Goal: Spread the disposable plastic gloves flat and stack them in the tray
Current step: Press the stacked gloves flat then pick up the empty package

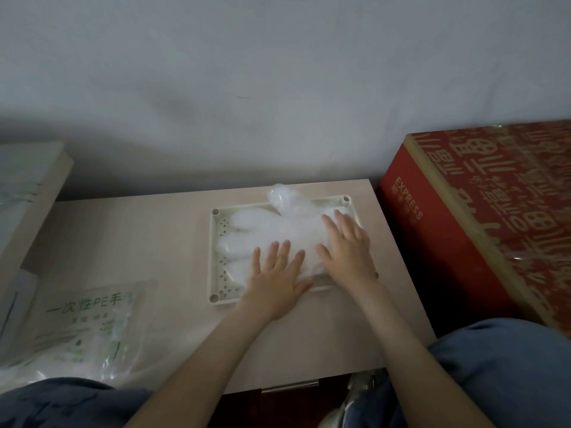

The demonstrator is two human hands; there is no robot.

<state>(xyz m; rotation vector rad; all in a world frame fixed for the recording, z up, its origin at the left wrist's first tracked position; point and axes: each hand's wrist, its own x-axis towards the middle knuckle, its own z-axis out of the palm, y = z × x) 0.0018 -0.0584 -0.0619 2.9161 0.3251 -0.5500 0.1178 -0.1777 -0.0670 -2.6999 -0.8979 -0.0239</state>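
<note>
**A:** How far along is it?

**B:** Partway, I think. On the table (148, 236), the packet (89, 322) at the left looks far from empty.

**A:** And the tray (216, 257)?

**B:** It holds a flat stack of gloves (262, 227), with one glove thumb poking over the far rim.

**A:** And the hands?

**B:** The left hand (278, 273) and right hand (349, 245) both lie on the stack with fingers straight and slightly spread, pressing it flat.

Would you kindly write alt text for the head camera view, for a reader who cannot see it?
The left hand and right hand press flat on plastic gloves stacked in a pale tray on a light table. A bag of gloves lies left; a red carton stands right.
</note>
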